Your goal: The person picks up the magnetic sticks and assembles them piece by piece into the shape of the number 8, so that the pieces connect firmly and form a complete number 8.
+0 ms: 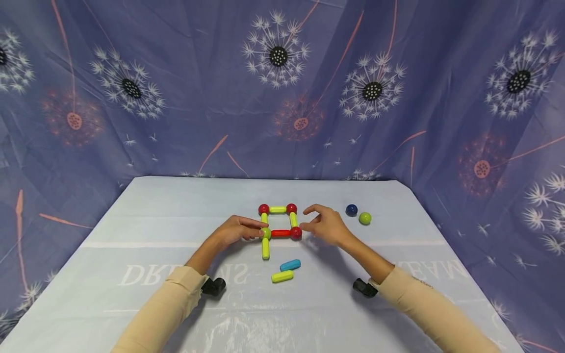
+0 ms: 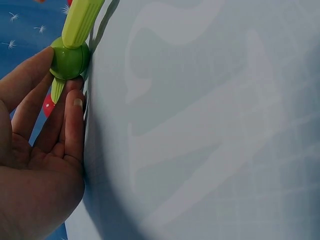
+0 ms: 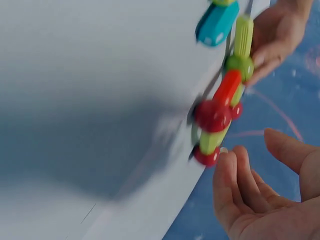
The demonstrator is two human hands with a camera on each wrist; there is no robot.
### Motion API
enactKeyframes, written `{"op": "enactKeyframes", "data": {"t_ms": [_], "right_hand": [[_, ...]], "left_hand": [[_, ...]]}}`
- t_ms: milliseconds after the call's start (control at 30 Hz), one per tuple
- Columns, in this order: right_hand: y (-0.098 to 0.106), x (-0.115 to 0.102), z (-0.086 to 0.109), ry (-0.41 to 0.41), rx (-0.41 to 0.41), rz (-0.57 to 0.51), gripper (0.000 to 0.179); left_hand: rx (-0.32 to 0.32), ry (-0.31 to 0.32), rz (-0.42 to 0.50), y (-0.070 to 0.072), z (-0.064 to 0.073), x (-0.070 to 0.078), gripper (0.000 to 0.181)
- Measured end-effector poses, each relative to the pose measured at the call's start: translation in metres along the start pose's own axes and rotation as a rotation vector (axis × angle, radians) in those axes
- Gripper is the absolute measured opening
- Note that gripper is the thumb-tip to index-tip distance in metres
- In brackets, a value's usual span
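Note:
A square of magnetic rods and balls lies on the table. It has red balls [image 1: 264, 209] at three corners, a green ball [image 1: 266, 233] at the near left, yellow-green rods [image 1: 277, 209] and a red rod [image 1: 280, 234] on the near side. Another yellow-green rod [image 1: 265, 248] sticks out from the green ball toward me. My left hand [image 2: 45, 135] pinches the green ball between thumb and fingers. Just right of the near red ball [image 3: 213, 115], my right hand [image 1: 325, 224] hovers with thumb and fingers apart, holding nothing.
A blue rod [image 1: 290, 265] and a loose yellow-green rod [image 1: 282, 276] lie nearer me. To the right of the right hand are a dark blue ball [image 1: 351, 210] and a loose green ball [image 1: 365, 218]. Patterned cloth [image 1: 212, 98] hangs behind the white table [image 1: 176, 206].

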State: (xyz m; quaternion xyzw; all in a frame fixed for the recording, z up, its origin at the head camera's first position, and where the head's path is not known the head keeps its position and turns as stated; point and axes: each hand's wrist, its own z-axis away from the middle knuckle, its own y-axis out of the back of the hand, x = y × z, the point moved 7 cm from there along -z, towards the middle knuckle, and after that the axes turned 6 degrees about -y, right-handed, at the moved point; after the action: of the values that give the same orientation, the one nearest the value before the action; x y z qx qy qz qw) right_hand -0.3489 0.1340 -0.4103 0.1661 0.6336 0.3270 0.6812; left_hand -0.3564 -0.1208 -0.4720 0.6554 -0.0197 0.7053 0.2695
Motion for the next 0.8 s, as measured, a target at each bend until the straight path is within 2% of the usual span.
{"op": "enactKeyframes", "data": {"t_ms": [167, 500, 667, 800], "right_hand": [[0.028, 0.02, -0.001, -0.046, 0.059, 0.013, 0.046], [0.079, 0.057, 0.003, -0.065, 0.185, 0.038, 0.048], [0.097, 0.073, 0.006, -0.091, 0.227, 0.046, 0.052], [0.108, 0.084, 0.01, -0.107, 0.263, 0.094, 0.053]], "left_hand": [[0.013, 0.01, -0.003, -0.001, 0.0, 0.001, 0.033], [0.004, 0.01, -0.007, 0.001, 0.002, 0.0, 0.035], [-0.004, 0.002, -0.004, 0.0, 0.001, 0.0, 0.037], [-0.002, 0.007, 0.0, -0.001, 0.0, 0.0, 0.035]]}}
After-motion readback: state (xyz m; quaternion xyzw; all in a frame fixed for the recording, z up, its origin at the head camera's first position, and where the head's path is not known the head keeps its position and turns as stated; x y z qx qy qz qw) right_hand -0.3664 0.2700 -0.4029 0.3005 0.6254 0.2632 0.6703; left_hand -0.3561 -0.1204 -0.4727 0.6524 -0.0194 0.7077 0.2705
